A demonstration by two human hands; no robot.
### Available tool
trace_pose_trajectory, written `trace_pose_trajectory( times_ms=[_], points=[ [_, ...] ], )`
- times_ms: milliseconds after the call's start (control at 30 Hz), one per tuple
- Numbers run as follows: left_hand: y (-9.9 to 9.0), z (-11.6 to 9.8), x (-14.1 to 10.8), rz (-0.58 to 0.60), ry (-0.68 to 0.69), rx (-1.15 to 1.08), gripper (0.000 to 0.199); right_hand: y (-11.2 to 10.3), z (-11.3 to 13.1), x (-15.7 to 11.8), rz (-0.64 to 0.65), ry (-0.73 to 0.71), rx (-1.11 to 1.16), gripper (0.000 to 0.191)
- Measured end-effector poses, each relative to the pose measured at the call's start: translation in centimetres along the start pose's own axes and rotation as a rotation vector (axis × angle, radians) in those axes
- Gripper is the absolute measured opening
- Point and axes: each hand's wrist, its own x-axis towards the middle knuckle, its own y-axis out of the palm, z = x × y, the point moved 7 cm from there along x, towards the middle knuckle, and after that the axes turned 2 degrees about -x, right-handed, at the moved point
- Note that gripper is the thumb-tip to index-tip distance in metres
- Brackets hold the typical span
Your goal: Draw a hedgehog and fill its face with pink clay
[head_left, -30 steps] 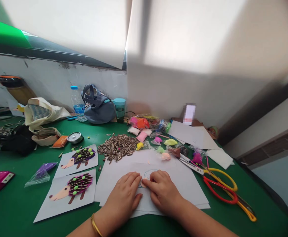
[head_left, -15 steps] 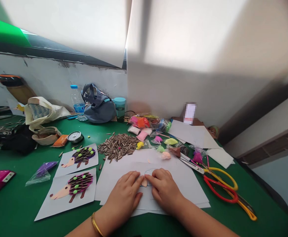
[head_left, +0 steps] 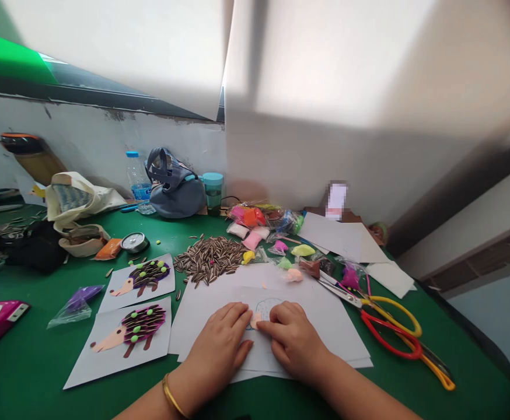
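A sheet of white paper point(head_left: 220, 295) with a blue outline drawing point(head_left: 269, 304) of a rounded, dotted body lies in front of me. On the drawing's left part sits a small flattened piece of peach modelling clay point(head_left: 255, 320). My left hand point(head_left: 222, 335) rests open on the paper, its stretched fingertips beside the clay. With its index fingertip my right hand point(head_left: 293, 337) presses the clay from the right; the other fingers are curled in, and nothing shows in them. More peach clay point(head_left: 294, 275) lies behind, at the paper's far edge.
Sunflower seeds point(head_left: 209, 259) are heaped behind the paper. Two finished hedgehog pictures point(head_left: 126, 347) lie left. Bagged coloured clay point(head_left: 255, 219) is at the back; scissors point(head_left: 369, 306) lie right. A blue bag point(head_left: 176, 192), bottle point(head_left: 138, 178) and cup point(head_left: 213, 192) stand by the wall.
My right hand has shifted slightly right, and its index finger now points onto the clay. More of the blue drawing shows. The peach piece looks flatter and broader; my left hand has hardly moved.
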Motion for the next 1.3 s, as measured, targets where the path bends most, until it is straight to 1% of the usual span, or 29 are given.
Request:
trace_pose_trajectory(
  times_ms=[67, 167, 333, 500, 600, 733, 900, 1067, 1300],
  points=[
    [-0.1, -0.1, 0.0, 0.000, 0.002, 0.000, 0.046, -0.4, 0.1, -0.2, -0.009, -0.012, 0.012, 0.039],
    [-0.2, -0.1, 0.0, -0.009, 0.004, -0.001, 0.045, -0.5, 0.2, -0.3, 0.023, -0.031, 0.022, 0.034],
    [-0.1, -0.1, -0.1, -0.017, 0.015, 0.007, 0.044, 0.0, 0.3, -0.3, 0.088, -0.085, 0.001, 0.045],
    [-0.2, -0.1, -0.1, -0.018, 0.013, -0.025, 0.044, 0.2, -0.1, -0.3, 0.121, -0.064, -0.037, 0.050],
    [-0.4, -0.2, 0.0, 0.004, 0.006, -0.035, 0.045, 0.1, -0.2, -0.3, 0.115, -0.057, -0.043, 0.051],
    [-0.7, -0.3, 0.0, -0.013, 0.017, -0.033, 0.042, -0.2, -0.3, -0.3, 0.105, -0.060, -0.049, 0.051],
    [-0.5, -0.3, 0.0, 0.001, 0.019, -0.028, 0.044, -0.4, -0.5, -0.5, 0.116, -0.036, -0.046, 0.051],
    [-0.5, -0.3, 0.0, 0.014, 0.017, -0.016, 0.046, -0.1, -0.5, -0.5, 0.127, -0.050, -0.055, 0.052],
    [-0.5, -0.2, 0.0, -0.003, 0.009, -0.042, 0.047, -0.7, -0.7, -0.4, 0.068, -0.021, -0.037, 0.053]
  ],
)
